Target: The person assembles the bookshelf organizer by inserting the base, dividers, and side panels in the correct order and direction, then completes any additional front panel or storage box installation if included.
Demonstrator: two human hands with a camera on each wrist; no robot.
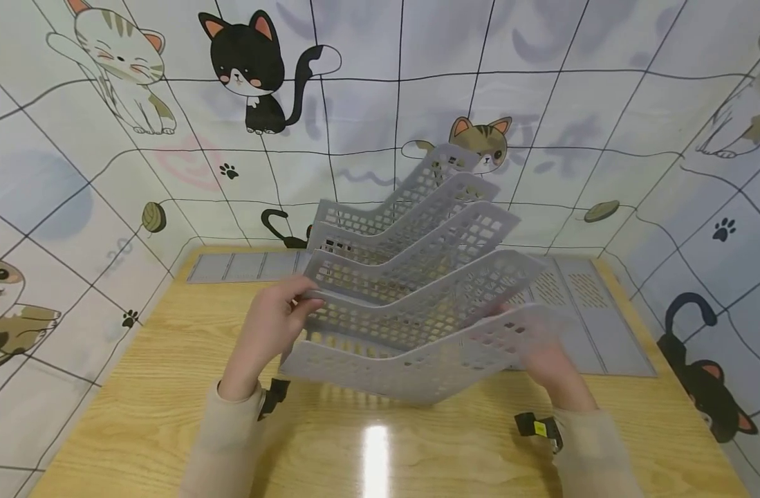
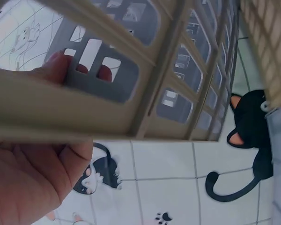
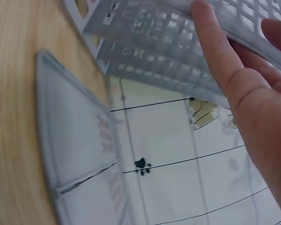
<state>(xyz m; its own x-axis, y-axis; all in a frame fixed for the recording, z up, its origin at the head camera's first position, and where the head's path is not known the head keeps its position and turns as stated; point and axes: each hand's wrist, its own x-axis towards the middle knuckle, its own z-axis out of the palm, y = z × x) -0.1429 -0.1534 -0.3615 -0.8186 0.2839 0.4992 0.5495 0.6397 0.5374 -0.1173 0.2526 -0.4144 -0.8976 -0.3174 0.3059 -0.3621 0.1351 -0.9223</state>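
Observation:
A grey plastic file rack with several perforated upright dividers is held over the table, tilted, its slots facing the head camera. My left hand pinches the left end of one divider, the thumb on the near side. In the left wrist view, fingertips show through the holes of the rack's lattice. At the right end my right hand grips a divider, partly hidden by the blurred front panel. The right wrist view shows that hand with a finger along the panel and the thumb across its edge.
A flat grey board with slotted patches lies on the wooden table, behind and right of the rack; its left part reaches along the back edge. Cat-print cloth walls enclose the table's back and sides.

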